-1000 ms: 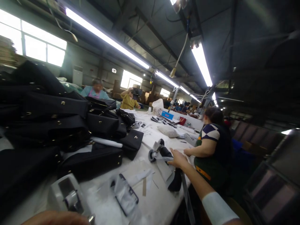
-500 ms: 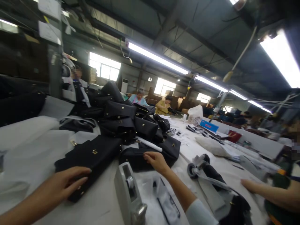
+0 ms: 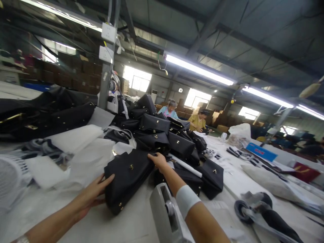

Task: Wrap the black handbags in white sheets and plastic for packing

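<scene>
A black handbag [image 3: 128, 177] with a gold clasp lies tilted on the white table in front of me. My left hand [image 3: 97, 190] grips its left side, thumb on the front face and the other fingers partly hidden behind the edge. At the bag's upper right corner, my right hand [image 3: 160, 162] pinches the edge, its fingertips partly out of sight. Just right of this bag lies another black bag [image 3: 188, 179], with a white roll [image 3: 186, 166] resting across it. A grey tape dispenser [image 3: 168, 216] stands below my right forearm.
Several black bags [image 3: 154, 125] are heaped behind. White sheets [image 3: 88, 162] and a white plastic basket [image 3: 10, 179] lie left, more black bags [image 3: 50, 114] beyond. Right are a strapped black item [image 3: 270, 209] and a blue box [image 3: 262, 152]. Two people [image 3: 198, 121] work across the table.
My right hand has moved left from the neighbouring bag to the near bag's corner. My left hand now holds that bag's side, and the bag has turned. The view has swung left.
</scene>
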